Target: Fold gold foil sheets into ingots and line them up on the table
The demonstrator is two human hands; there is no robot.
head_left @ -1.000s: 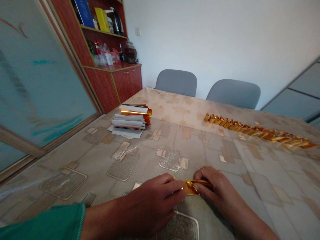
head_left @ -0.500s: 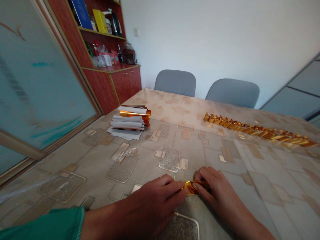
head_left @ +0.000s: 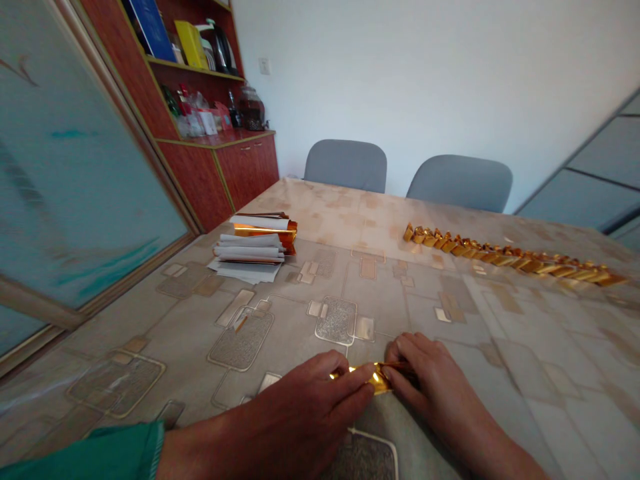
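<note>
Gold foil strip (head_left: 382,381) — on table (head_left: 400,303), view's 5 o'clock | left hand (head_left: 313,407): fingers closed on its 9 o'clock end | right hand (head_left: 427,377): pinching 3 o'clock end | gold row (head_left: 515,259) — strip's 2 o'clock

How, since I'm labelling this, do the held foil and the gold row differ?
The held foil is partly covered by the left hand and right hand; the gold row is untouched. The held foil is nearer the camera and looks shorter than the gold row. Both are shiny gold.
</note>
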